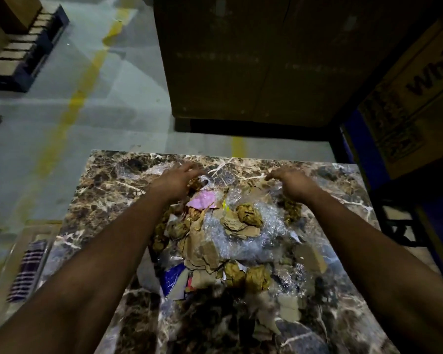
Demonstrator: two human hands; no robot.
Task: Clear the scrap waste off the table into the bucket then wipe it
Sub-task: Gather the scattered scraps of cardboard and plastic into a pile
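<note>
My left hand [179, 178] and right hand [292, 182] reach past the scrap pile [223, 231] to its far side, near the far edge of the tabletop [108, 200], fingers loosely curled over its outermost pieces, clamped on nothing that I can see. The pile lies between my forearms, stretching back toward the near edge, so I judge both hands equally placed to rake it toward me. No bucket is in view.

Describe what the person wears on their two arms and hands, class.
Nothing shows on either arm: the left hand and the right hand are bare, without gloves. Both forearms are bare up to the frame edge, with no sleeves, watch or bracelets. Motion blur hides fine detail such as rings.
</note>
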